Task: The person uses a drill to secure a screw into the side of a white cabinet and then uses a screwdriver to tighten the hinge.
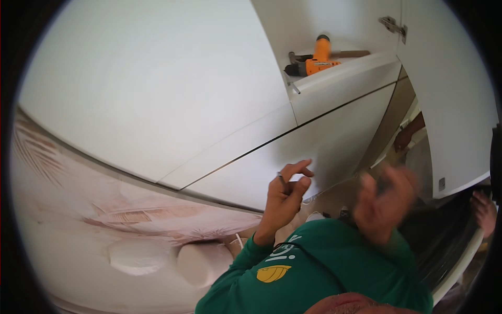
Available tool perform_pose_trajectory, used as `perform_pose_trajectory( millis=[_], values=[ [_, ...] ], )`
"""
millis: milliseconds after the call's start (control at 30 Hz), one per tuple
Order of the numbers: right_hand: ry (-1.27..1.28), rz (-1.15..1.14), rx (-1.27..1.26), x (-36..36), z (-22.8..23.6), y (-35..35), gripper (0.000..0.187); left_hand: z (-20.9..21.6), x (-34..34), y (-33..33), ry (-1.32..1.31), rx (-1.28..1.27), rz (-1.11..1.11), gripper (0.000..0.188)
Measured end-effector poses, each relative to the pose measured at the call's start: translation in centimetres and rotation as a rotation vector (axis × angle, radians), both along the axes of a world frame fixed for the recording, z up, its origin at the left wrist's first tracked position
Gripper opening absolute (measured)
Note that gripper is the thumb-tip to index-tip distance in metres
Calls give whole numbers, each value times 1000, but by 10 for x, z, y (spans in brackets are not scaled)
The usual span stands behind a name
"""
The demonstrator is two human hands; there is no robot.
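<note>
My left hand (285, 196) is raised in front of a white lower cabinet panel (272, 172). Its thumb and forefinger are bent and apart, a ring shows on one finger, and nothing is held. My right hand (384, 204) is up at chest height, smeared by motion, near the lower part of an open white door (449, 104); I see no object in it. Above and beyond both hands, an orange and black cordless drill (319, 63) lies on a cabinet shelf (361, 65). A hammer (350, 54) with a wooden handle lies behind it, and a small metal piece (294, 88) sits at the shelf's edge.
A metal hinge (393, 27) joins the open door. Another person's hand (403, 140) shows in the gap beside the cabinet. A second hand (484, 213) touches a dark panel (439, 235) at right. A white bucket-like container (204, 261) stands lower left, beside a leaf-patterned covering (125, 204).
</note>
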State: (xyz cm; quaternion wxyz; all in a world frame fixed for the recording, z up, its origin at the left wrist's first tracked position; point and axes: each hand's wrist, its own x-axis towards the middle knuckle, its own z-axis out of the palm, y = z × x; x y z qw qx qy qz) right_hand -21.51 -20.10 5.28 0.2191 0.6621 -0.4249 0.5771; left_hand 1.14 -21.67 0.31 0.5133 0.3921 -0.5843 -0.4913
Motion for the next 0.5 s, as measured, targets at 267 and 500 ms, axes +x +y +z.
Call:
perform_pose_trajectory(
  millis=[267, 500],
  values=[
    [-257, 522, 487, 57, 14, -173, 21, -11, 14, 20, 66, 67, 243, 50],
    [-179, 369, 372, 59, 27, -179, 11, -38, 33, 31, 76, 151, 390, 44]
  ],
)
